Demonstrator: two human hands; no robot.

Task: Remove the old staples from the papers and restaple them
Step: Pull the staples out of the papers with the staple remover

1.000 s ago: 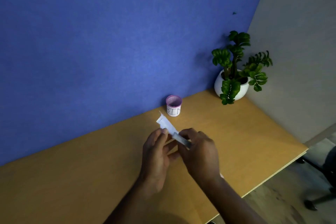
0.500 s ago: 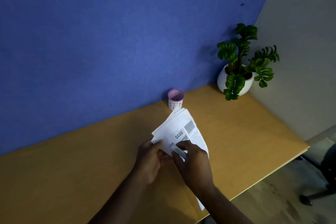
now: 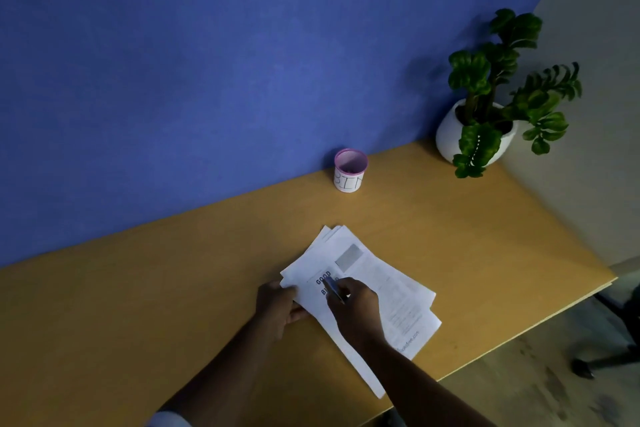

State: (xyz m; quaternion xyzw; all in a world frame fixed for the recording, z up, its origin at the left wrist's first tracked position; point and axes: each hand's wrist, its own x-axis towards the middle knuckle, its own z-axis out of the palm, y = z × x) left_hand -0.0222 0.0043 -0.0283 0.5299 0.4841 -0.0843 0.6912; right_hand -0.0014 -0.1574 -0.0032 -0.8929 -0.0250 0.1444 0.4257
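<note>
A small stack of white printed papers (image 3: 377, 274) lies flat on the wooden desk (image 3: 173, 288), its sheets slightly fanned, with a grey box and the word "GOOD" on the top page. My left hand (image 3: 280, 308) pinches the stack's left corner. My right hand (image 3: 356, 308) rests on the top sheet and grips a small silvery metal tool (image 3: 334, 289), its tip over the printed heading. No staple can be made out.
A small white cup with a pink rim marked "BIN" (image 3: 349, 174) stands at the blue partition (image 3: 207, 62). A potted green plant (image 3: 485, 114) sits in the far right corner. The desk's right edge (image 3: 554, 308) drops to the floor, where a chair base (image 3: 609, 336) shows.
The papers were held up edge-on in both hands, then came down and now lie flat and spread on the desk. Both hands lowered with them; the right hand still holds the metal tool.
</note>
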